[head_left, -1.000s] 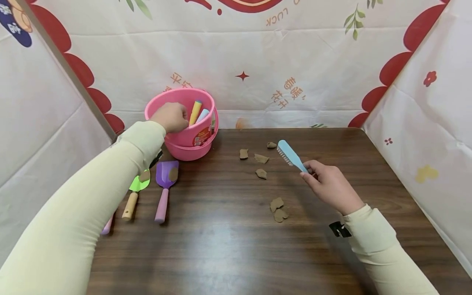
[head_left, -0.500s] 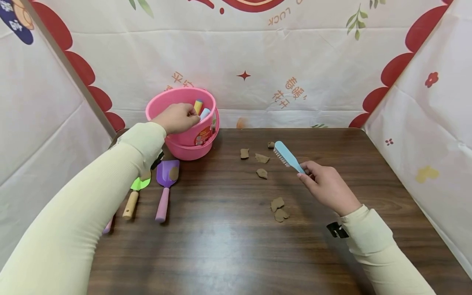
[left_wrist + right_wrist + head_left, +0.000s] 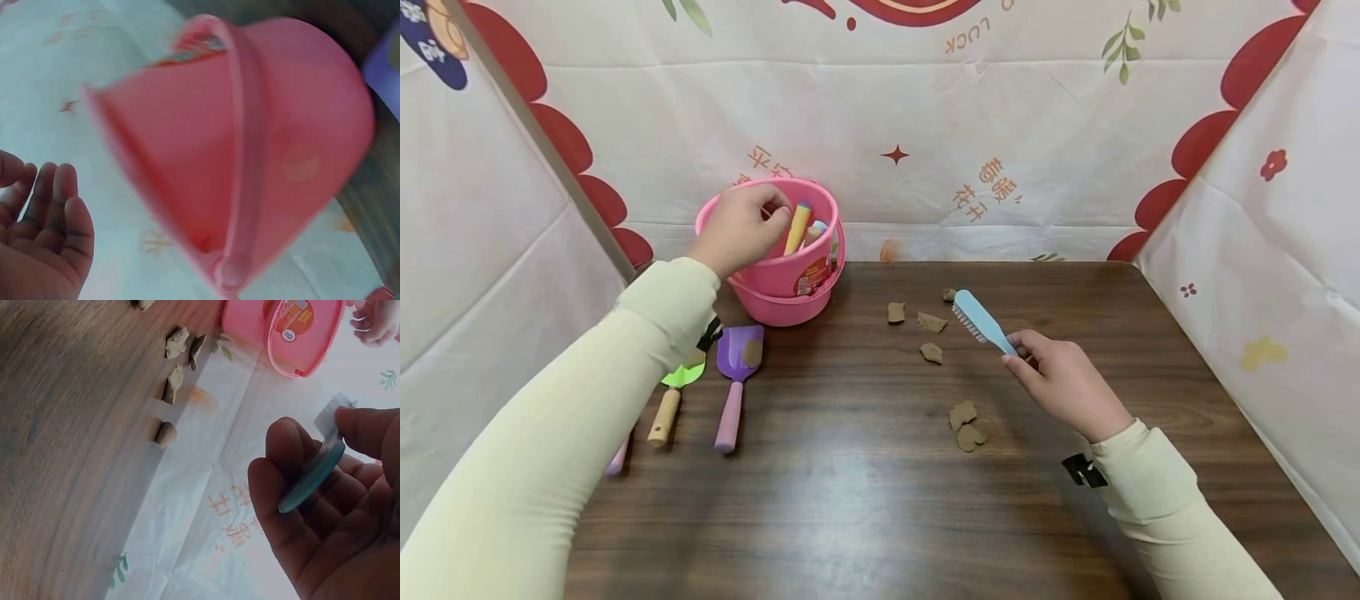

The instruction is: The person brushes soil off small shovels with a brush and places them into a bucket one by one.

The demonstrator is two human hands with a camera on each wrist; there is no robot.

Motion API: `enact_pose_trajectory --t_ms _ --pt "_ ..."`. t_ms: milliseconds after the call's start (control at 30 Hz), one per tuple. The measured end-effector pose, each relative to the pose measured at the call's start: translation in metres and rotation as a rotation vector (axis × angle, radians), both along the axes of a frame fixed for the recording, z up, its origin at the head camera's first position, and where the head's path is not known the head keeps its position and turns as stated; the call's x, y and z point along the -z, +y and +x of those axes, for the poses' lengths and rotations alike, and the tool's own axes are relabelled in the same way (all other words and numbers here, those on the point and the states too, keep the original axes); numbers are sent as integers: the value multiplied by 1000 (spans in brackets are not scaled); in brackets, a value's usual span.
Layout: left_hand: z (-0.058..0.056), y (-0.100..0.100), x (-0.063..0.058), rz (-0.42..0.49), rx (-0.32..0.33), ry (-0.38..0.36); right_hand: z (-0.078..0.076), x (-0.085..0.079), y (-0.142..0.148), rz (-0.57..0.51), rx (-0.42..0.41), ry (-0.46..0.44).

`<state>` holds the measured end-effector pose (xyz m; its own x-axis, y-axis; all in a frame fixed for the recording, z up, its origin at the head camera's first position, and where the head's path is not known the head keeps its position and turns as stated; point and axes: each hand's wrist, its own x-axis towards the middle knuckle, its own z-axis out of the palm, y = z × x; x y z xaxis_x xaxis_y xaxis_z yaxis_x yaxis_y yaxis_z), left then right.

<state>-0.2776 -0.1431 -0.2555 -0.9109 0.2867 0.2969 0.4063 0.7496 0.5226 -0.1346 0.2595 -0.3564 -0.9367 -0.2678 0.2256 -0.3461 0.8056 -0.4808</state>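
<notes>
My left hand (image 3: 745, 225) is raised over the left side of a pink bucket (image 3: 775, 283), fingers loosely bent with nothing between them. In the left wrist view that hand appears beside the bucket's rim, apart from it. Inside the bucket stand a yellow handle (image 3: 797, 229) and a light blue one, with a brownish piece (image 3: 814, 234) against the blue one. My right hand (image 3: 1063, 379) pinches a light blue brush (image 3: 977, 317) by its handle, bristles facing left, held up over the table. Several brown, clay-like fragments (image 3: 932, 353) lie left of the brush.
Left of centre lies a purple scoop (image 3: 740, 358) bearing a brown fragment. Beside it are a green trowel (image 3: 681, 377), partly behind my left sleeve, and a pink handle (image 3: 617, 460). Printed white cloth (image 3: 925, 200) rises behind the wooden table (image 3: 850, 500) and along both sides.
My left hand has drawn back up and left from the handles in the bucket; a brownish piece now shows by the light blue handle. The brush has shifted slightly left.
</notes>
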Motion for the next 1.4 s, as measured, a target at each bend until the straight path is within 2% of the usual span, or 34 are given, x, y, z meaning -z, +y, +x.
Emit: enact_pose_trajectory --t_ms 133,233,367,533,667,800,1000,1133,1267,1400 --pt "26 -10 1 67 21 41 -1 -1 -2 -3 -2 4" --pt "51 -18 11 40 40 3 -2 -2 -4 -5 -1 9" --pt "80 -36 40 -111 60 -137 -1 -3 -6 -8 -8 16" --pt "100 -59 85 -298 60 -277 -1 -4 -7 0 -19 22" --pt "110 -59 109 -367 28 -390 -3 -2 -9 6 -23 22" --pt "119 -49 120 -421 -32 -462 -4 0 -12 11 -38 -8" --pt "122 -44 123 -451 -102 -425 -5 1 -12 27 -40 -32" --pt "121 -49 125 -453 -127 -452 -7 4 -9 36 -38 -24" --pt "121 -55 130 -451 -125 -461 -10 7 -6 40 -35 -44" --pt "123 -58 127 -449 -94 -437 -15 12 -2 43 -25 -64"
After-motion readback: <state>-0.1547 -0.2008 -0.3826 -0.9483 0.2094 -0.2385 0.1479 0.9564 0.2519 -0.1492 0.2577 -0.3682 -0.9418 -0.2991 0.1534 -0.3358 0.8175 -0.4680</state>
